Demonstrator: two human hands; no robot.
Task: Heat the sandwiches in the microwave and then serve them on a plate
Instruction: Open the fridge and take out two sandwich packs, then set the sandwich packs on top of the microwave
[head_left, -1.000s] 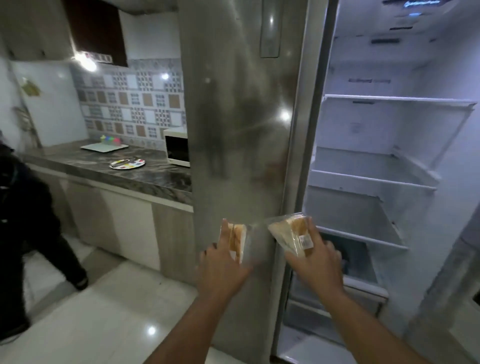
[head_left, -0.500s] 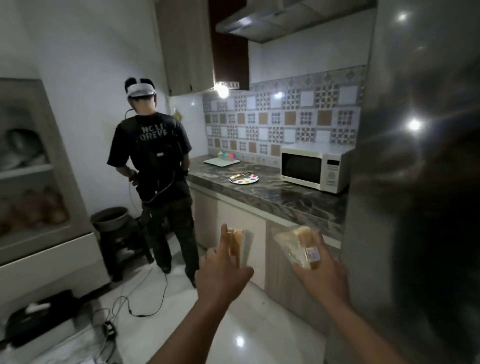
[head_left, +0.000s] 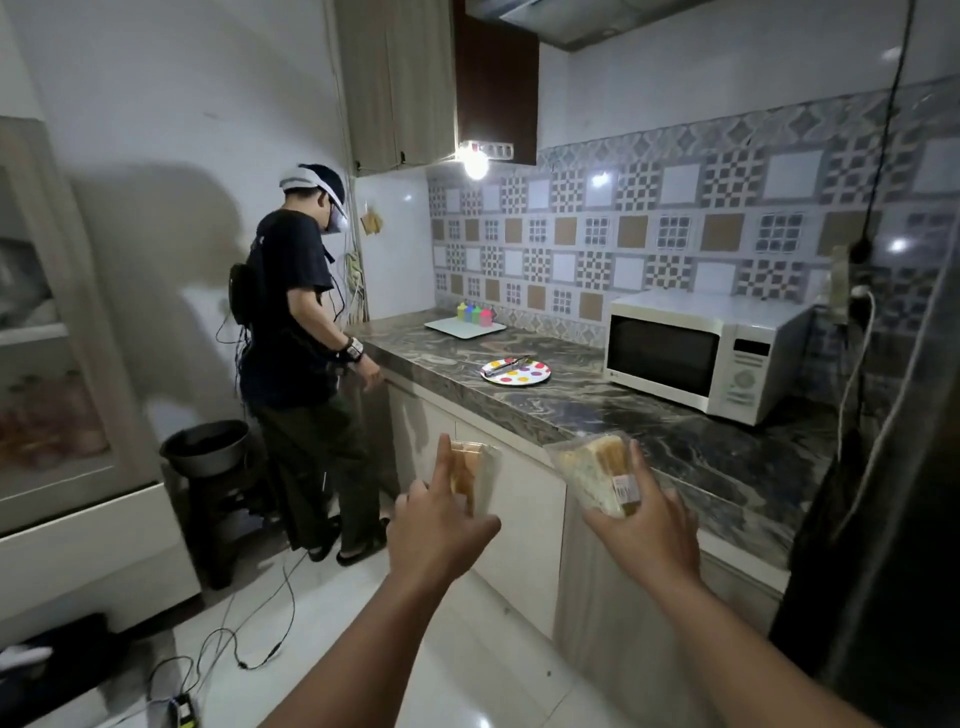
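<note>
My left hand (head_left: 436, 525) grips a wrapped sandwich (head_left: 467, 473) held upright, below the counter's front edge. My right hand (head_left: 647, 525) holds a second wrapped sandwich (head_left: 597, 470) with a small label on it. Both hands are raised in front of me, short of the counter. A white microwave (head_left: 701, 353) with its door closed stands on the marble counter (head_left: 571, 405) to the right. A plate with coloured dots (head_left: 515, 371), tongs lying on it, sits on the counter left of the microwave.
A person in dark clothes (head_left: 301, 353) stands at the counter's left end. Cables (head_left: 244, 639) trail over the floor. A white tray (head_left: 465, 326) with coloured cups sits at the back. The dark fridge side (head_left: 893, 519) fills the right edge. A cabinet (head_left: 67, 364) stands left.
My view has swung left from the open fridge to the counter and come closer to it. Both hands still carry the sandwiches. The other person has turned sideways toward the counter.
</note>
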